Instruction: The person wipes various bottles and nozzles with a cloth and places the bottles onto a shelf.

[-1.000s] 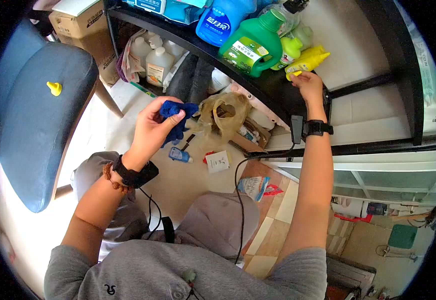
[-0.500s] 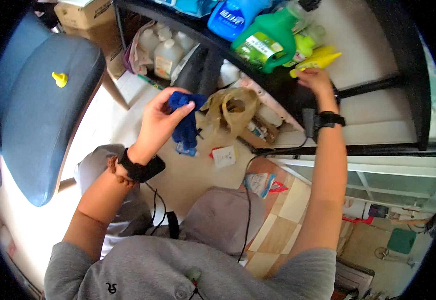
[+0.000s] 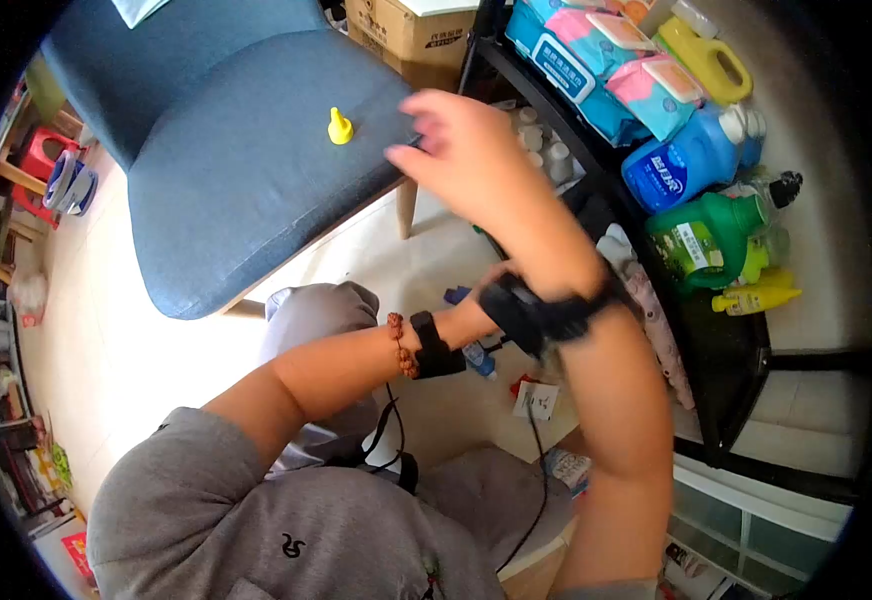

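My right hand [image 3: 461, 150] reaches across to the left, over the edge of the blue chair [image 3: 226, 170], with thumb and fingers apart and nothing between them. To its left, a small yellow nozzle cap [image 3: 340, 127] stands upright on the seat. My left hand [image 3: 491, 295] is low behind my right forearm, its fingers mostly hidden. A bit of dark blue cloth [image 3: 456, 295] shows beside it. On the black shelf [image 3: 701, 330] lies a yellow bottle [image 3: 759, 294], next to a green jug [image 3: 701, 240].
Blue detergent [image 3: 681, 165] and wipes packs [image 3: 566, 70] fill the upper shelf. A cardboard box [image 3: 411, 40] stands behind the chair. On the floor are a small blue bottle [image 3: 479, 360] and a white packet [image 3: 536, 399]. A black cable hangs by my right arm.
My right hand has left the yellow bottle on the shelf and swung left to the chair. My left hand has gone behind my right forearm. The view has turned left.
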Demonstrator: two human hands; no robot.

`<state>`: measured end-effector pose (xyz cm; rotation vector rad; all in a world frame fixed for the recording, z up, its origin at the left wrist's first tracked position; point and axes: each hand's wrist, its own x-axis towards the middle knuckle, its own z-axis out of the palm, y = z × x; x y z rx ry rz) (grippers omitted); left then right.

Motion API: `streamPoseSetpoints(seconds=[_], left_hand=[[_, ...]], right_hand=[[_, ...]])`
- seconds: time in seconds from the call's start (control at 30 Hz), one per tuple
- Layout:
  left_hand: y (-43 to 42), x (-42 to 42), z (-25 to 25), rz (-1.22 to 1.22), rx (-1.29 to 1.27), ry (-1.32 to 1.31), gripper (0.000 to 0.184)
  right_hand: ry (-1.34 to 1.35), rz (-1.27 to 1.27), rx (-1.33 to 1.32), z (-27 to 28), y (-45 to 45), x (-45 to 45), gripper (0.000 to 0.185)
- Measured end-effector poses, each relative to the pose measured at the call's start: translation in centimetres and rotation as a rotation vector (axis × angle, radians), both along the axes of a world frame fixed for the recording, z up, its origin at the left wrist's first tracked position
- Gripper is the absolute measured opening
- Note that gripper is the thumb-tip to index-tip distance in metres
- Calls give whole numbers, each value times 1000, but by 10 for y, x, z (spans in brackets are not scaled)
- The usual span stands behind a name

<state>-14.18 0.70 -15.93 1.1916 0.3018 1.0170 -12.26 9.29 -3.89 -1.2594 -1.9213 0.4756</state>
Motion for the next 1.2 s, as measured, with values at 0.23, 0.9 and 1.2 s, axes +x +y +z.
streamPoseSetpoints(seconds=[0.23,0.9,1.2], left_hand=[[14,-33,-12,13,323,344,26],[50,-32,9,-580,-693,-3,36],[18,-11,-9,-581,-397,-38,62]], right_hand=[[-70,-61,125,-58,67,-76,20],[358,-643,172,-99,-173,84,31],[751,-597,47,-91,-186,92,11]])
